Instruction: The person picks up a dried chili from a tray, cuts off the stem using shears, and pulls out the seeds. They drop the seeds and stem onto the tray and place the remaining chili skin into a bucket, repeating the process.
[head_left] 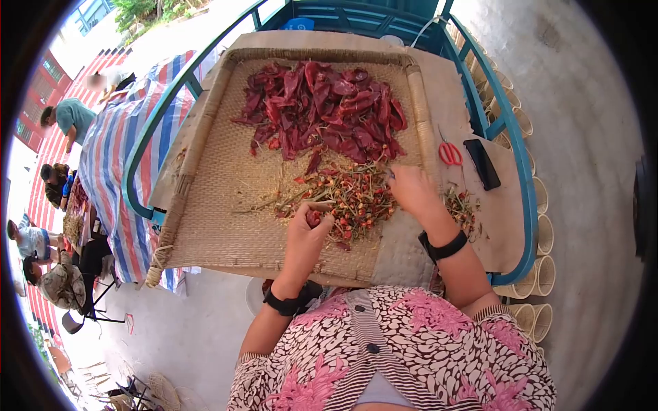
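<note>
My left hand [306, 236] is closed around a dried red chili pepper [314, 218] at the near edge of a heap of cut chili stems and caps [349, 198]. At the heap's right side is my right hand [413, 190], its fingers bent together; whatever they hold is too small to make out. Both hands are over a woven tray [226, 240] with a raised rim. A large pile of dark red dried chilies [322, 106] lies on its far half.
Red-handled scissors [449, 153] and a black phone [482, 164] lie on cardboard right of the tray, near more stem scraps [461, 209]. A teal metal rail [528, 205] surrounds the cardboard. Several baskets [541, 274] line the right side. Other people sit and stand at left.
</note>
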Available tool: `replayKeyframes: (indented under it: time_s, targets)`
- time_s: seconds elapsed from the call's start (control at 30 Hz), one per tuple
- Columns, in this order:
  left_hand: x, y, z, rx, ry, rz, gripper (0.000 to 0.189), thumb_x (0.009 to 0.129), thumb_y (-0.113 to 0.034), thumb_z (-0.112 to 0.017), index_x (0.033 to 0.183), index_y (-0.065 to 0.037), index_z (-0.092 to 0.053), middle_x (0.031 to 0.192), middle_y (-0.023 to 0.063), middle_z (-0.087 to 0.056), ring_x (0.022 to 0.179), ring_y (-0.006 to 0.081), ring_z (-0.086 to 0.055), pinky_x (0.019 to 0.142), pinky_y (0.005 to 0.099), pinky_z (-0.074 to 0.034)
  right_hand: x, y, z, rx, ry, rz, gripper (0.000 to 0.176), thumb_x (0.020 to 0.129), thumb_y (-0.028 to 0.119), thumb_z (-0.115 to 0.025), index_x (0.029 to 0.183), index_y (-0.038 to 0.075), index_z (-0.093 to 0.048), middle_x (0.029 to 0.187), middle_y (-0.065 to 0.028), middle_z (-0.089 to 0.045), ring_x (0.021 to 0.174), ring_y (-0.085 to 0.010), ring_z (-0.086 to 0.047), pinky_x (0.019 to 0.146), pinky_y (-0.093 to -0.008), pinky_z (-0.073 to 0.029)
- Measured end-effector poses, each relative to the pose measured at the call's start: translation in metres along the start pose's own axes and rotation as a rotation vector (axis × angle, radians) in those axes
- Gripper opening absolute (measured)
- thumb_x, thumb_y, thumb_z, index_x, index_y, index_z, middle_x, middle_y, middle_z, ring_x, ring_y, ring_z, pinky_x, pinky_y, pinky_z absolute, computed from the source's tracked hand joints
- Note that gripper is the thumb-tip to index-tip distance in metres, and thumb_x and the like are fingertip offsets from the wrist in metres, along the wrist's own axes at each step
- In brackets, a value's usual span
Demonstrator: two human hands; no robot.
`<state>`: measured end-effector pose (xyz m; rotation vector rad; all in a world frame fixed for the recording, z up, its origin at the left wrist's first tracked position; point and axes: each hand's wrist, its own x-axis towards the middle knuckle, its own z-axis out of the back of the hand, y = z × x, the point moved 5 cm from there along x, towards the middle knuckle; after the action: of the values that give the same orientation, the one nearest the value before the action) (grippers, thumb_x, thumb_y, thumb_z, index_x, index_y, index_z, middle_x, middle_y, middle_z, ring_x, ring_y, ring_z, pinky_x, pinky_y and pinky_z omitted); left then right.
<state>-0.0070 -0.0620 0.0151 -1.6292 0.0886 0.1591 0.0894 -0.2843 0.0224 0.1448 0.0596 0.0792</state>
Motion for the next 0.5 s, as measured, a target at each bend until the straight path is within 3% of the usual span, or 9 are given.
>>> replayKeyframes:
  time_s: [0.2, 0.3, 0.4, 0.47, 0.5]
  targets:
    - [-0.006, -0.005, -0.009, 0.024, 0.107, 0.041, 0.01, 0.088, -0.008, -0.062, 0.096, -0.004, -0.057, 0.067, -0.0084, -0.041, 0.059, 0.0006, -0.034, 0.052, 0.0203, -0.029, 0.038, 0.006, 0.006, 0.107, -0.142, -0.047, 0.03, 0.087, 0.022, -0.059, 0.116, 0.016, -0.058, 0.09, -0.0195, -0.067, 0.087, -0.0367, -0.065, 0.075, -0.0504, -0.049]
    - [-0.004, -0.002, -0.016, 0.053, 0.133, 0.041, 0.011, 0.088, -0.009, -0.062, 0.096, -0.004, -0.058, 0.067, -0.009, -0.04, 0.059, 0.0009, -0.034, 0.052, 0.0204, -0.029, 0.061, 0.01, -0.011, 0.112, -0.164, 0.023, 0.031, 0.086, 0.022, -0.06, 0.117, 0.017, -0.058, 0.09, -0.0194, -0.067, 0.087, -0.038, -0.065, 0.073, -0.0498, -0.05]
    - [0.006, 0.001, -0.017, 0.061, 0.111, 0.004, 0.016, 0.088, -0.01, -0.063, 0.102, -0.002, -0.059, 0.069, -0.0084, -0.041, 0.061, 0.0018, -0.034, 0.053, 0.0209, -0.029, 0.062, 0.013, -0.009, 0.106, -0.177, 0.038, 0.037, 0.083, 0.025, -0.064, 0.117, 0.012, -0.058, 0.083, -0.0171, -0.067, 0.084, -0.0332, -0.066, 0.073, -0.0459, -0.05]
    - [0.013, 0.002, -0.011, 0.107, 0.06, -0.034, 0.023, 0.088, -0.009, -0.063, 0.109, -0.001, -0.059, 0.072, -0.0041, -0.047, 0.063, 0.0051, -0.039, 0.056, 0.0224, -0.035, 0.05, 0.012, -0.005, 0.425, -0.126, 0.056, 0.035, 0.083, 0.026, -0.065, 0.112, 0.006, -0.061, 0.086, -0.0145, -0.068, 0.084, -0.0322, -0.067, 0.073, -0.0449, -0.05]
    - [0.015, -0.003, -0.01, 0.156, 0.012, -0.168, 0.027, 0.088, -0.009, -0.064, 0.113, 0.0, -0.058, 0.08, -0.0023, -0.051, 0.068, 0.0052, -0.042, 0.061, 0.0214, -0.038, 0.04, 0.014, 0.001, 0.583, -0.096, 0.063, 0.035, 0.083, 0.027, -0.065, 0.109, 0.004, -0.063, 0.087, -0.0132, -0.068, 0.084, -0.0317, -0.067, 0.073, -0.0445, -0.051]
